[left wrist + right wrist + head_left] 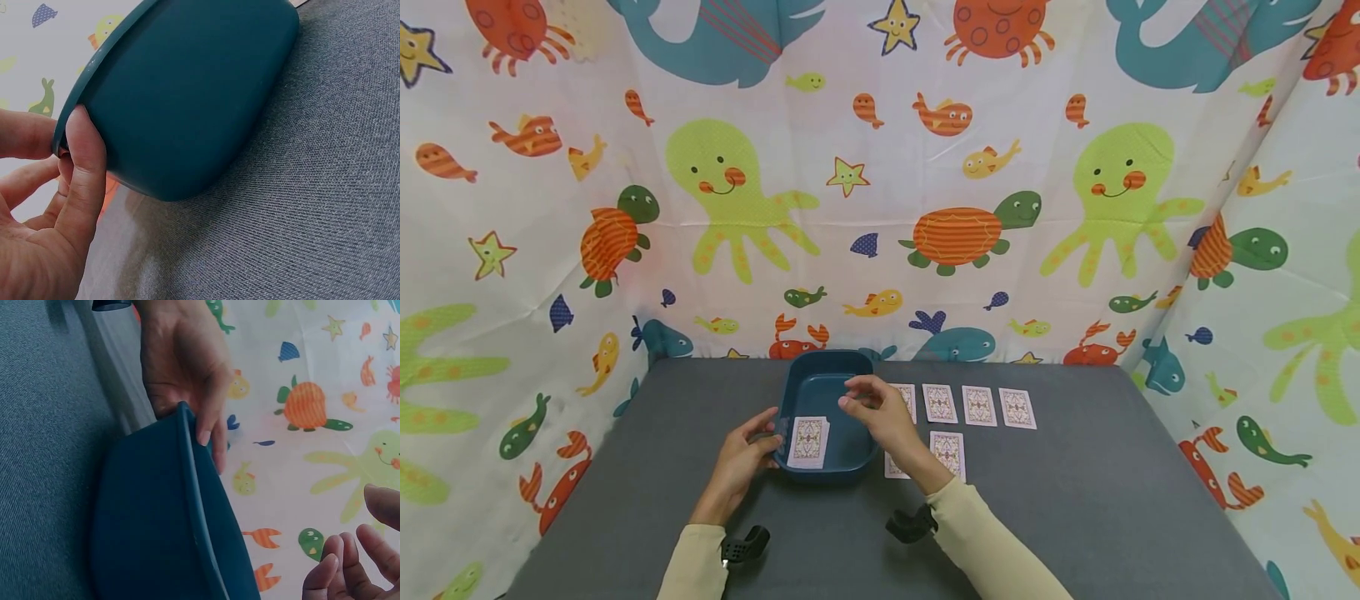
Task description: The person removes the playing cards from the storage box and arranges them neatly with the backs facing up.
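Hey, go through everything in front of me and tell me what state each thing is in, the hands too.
Blue bin: upright, uncovered, cards inside
Cards in the bin: piled, patterned backs up
Cards on the table: laid out in two rows, patterned backs up
Left hand: fingers gripping the bin's rim
Right hand: empty, fingers bent
Printed sheet: hanging, creased

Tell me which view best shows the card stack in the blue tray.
The head view: it looks down into the tray, showing the card stack patterned side up. Both wrist views see the tray from the side, mainly its outer wall; the stack shows in neither.
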A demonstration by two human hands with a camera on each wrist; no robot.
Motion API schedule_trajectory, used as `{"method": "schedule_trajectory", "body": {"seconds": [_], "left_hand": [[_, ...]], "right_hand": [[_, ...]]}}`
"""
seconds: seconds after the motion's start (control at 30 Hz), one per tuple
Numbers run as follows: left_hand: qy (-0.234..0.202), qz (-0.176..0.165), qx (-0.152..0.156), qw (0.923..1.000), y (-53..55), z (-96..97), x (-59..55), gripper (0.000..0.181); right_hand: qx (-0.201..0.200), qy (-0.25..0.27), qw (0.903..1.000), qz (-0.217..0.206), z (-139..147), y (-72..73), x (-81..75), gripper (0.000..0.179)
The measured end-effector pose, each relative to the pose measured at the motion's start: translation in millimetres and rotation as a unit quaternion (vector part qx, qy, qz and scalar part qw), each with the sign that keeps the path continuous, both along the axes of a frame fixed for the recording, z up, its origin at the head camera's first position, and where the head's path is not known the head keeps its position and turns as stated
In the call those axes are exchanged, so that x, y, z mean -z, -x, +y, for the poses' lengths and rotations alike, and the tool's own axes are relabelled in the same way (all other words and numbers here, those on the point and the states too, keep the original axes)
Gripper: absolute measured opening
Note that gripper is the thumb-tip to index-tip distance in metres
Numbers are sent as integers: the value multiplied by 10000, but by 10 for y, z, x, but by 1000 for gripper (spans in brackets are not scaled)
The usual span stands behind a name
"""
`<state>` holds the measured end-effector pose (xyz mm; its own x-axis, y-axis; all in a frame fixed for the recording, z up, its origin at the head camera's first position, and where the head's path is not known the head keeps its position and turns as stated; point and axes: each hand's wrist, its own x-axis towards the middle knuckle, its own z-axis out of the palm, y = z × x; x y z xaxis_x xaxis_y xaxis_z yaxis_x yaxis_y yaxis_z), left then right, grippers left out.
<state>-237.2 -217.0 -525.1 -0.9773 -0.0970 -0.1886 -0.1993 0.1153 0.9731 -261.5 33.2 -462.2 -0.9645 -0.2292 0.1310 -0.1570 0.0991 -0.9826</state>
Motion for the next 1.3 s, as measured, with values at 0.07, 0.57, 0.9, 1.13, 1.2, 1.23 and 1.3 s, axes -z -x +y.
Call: {"method": "schedule_trajectory", "body": {"seconds": [0.07,0.57,0.9,1.13,1.2,1.23,1.3], "left_hand": [[-3,-2,-14,10000,1,-2,7,53],[-39,107,41,9999,20,-5,-14,54],[-59,72,63,9999,9,-7,-13,53],[-59,83,60,9999,16,-16,8,52],[-51,78,54,9999,17,-19,16,52],[-41,77,47,10000,15,-19,18,52],[-31,81,42,10000,11,-20,25,52]], "right_hand": [[20,-113,9999,26,-38,4,16,32],[-49,-695,9976,33,-242,126,93,34],[-79,-994,9950,-5,-369,207,216,34],[-127,-1054,9943,-116,-434,241,288,35],[-130,-1068,9941,-152,-450,248,310,35],[-134,-1078,9939,-169,-459,251,321,36],[-138,-1099,9937,-172,-472,256,337,36]]}}
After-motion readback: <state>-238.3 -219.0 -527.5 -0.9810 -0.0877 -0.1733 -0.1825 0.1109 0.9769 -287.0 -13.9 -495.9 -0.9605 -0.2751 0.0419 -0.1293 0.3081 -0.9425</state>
